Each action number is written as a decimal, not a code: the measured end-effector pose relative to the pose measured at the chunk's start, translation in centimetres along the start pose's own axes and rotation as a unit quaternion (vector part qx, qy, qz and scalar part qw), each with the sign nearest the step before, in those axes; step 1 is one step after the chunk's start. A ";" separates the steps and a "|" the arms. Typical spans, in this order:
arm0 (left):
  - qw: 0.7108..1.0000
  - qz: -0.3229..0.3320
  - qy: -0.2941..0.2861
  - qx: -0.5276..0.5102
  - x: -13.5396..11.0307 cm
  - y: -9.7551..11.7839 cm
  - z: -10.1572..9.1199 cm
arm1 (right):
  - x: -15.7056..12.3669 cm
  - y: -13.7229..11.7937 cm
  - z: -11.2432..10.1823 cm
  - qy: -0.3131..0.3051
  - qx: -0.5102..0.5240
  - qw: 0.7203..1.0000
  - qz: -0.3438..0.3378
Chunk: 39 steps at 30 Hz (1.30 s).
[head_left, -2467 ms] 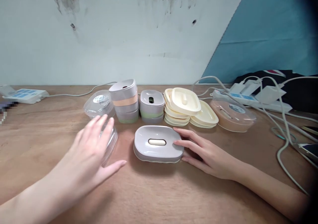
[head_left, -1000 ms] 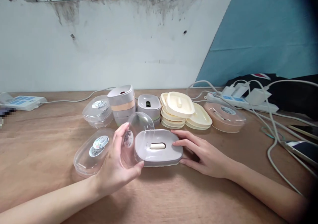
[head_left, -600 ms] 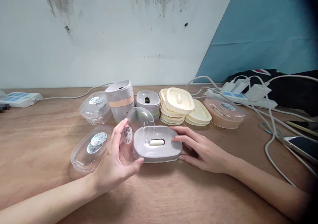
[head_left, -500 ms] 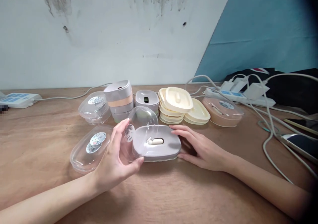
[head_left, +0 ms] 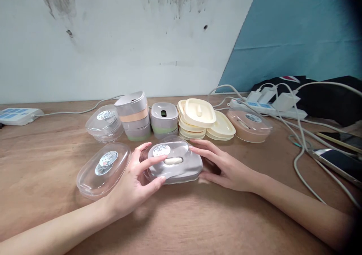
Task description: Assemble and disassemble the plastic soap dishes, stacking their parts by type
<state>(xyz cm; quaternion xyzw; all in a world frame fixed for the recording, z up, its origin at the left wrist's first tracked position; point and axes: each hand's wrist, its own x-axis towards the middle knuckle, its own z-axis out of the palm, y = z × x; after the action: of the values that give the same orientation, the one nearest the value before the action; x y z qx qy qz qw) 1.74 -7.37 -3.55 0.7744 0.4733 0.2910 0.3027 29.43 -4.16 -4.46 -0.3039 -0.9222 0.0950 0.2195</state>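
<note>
And at the far left we open on a white power strip [head_left: 19,116], its cable trailing right along the wall. Nearer us lies a clear oval cover [head_left: 93,181] (two round stickers showing through it), with a stack of clear covers [head_left: 97,128] beyond.

Now the left hand [head_left: 131,183]: half open, thumb and fingers wide apart, holding a sticker-marked transparent cover [head_left: 175,146] by its left end, index finger across the top. That cover lies over the grey case [head_left: 183,174], which sits near centre; whether it is seated all round, I can't tell.

Behind stand a tall grey stack [head_left: 135,125], banded peach and green, a shorter grey stack [head_left: 164,119] and the cream lids [head_left: 200,111]. Over to the right hand [head_left: 223,166], loosely curved, thumb near and fingers far, gripping the grey case's right end.

Farther right, a peach case [head_left: 250,132], a second power strip [head_left: 291,112], looping white cables [head_left: 302,134] and two phones [head_left: 341,164].
</note>
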 end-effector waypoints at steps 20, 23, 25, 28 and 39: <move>0.993 0.107 -0.024 0.042 0.0 -0.3 -0.2 | 0.5 -0.6 -0.4 0.092 -0.004 0.992 -0.085; 0.990 0.130 -0.024 0.048 0.1 -0.8 -0.2 | 0.6 -0.6 -0.5 0.100 0.005 0.991 -0.087; 0.988 0.145 -0.019 0.050 0.2 -1.1 -0.1 | 0.6 -0.6 -0.4 0.104 0.011 0.991 -0.088; 0.984 0.165 -0.014 0.058 0.2 -1.3 0.0 | 0.5 -0.6 -0.2 0.116 0.016 0.989 -0.089; 0.989 0.141 -0.027 0.048 0.2 -0.6 -0.5 | 0.1 -0.4 0.3 0.123 0.016 0.989 -0.081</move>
<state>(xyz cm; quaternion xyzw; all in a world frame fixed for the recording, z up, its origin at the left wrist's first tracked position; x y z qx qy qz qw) 1.14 -6.90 -3.64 0.8544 0.3650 0.2868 0.2335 29.02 -4.40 -4.54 -0.2344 -0.9082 0.0536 0.3427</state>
